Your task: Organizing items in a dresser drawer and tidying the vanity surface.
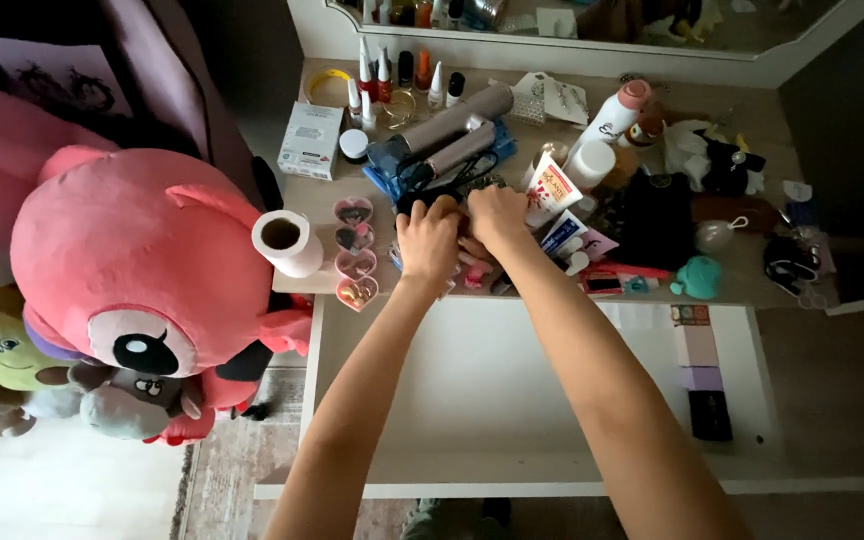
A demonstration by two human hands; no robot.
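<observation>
Both hands [462, 228] on crowded dresser [322, 190], drawer [492, 380] open beneath

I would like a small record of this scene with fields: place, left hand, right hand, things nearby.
place: cluttered dressing table under a mirror
left hand: on a dark item, grip unclear
right hand: beside the left, on the same clutter
near left: paper roll, heart-shaped tray
near right: cream tube, hair dryer
far left: pink plush toy

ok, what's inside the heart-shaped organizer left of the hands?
The heart-shaped organizer has four stacked compartments holding small dark, pink and gold bits, too small to identify. Its floor is covered by them. The left hand is beside it, not touching.
</observation>
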